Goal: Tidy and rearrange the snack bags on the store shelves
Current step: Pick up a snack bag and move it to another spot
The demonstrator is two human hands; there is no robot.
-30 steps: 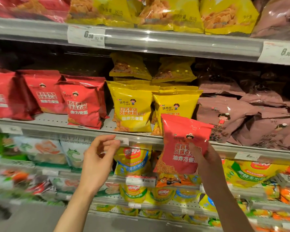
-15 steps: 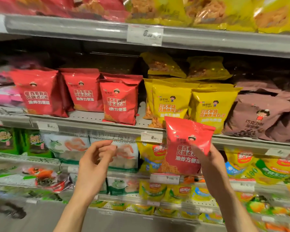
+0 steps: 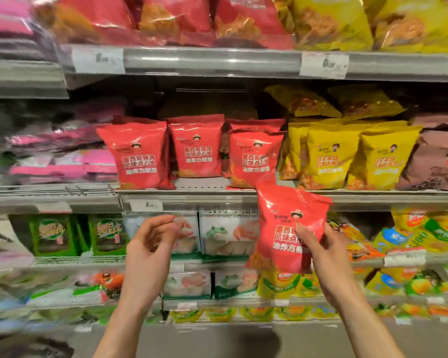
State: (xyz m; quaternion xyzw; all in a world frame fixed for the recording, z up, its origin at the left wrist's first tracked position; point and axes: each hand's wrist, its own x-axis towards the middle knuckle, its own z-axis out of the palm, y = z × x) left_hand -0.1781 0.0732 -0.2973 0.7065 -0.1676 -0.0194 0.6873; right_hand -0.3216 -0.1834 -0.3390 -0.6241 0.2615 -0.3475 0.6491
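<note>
The right hand [image 3: 321,257] held a red snack bag [image 3: 287,228] upright, thumb pressed across its front and fingers curled behind it. The left hand [image 3: 150,249] was raised level with it and well apart, holding nothing, its fingers loosely curled. Just above the held bag, three matching red bags [image 3: 197,151] stood in a row on the middle shelf [image 3: 192,196]; the nearest one sat directly over the right hand. Further right of them stood yellow bags [image 3: 357,156], then brown bags [image 3: 435,164]. Beyond the left hand stood green packs [image 3: 80,235], blurred.
</note>
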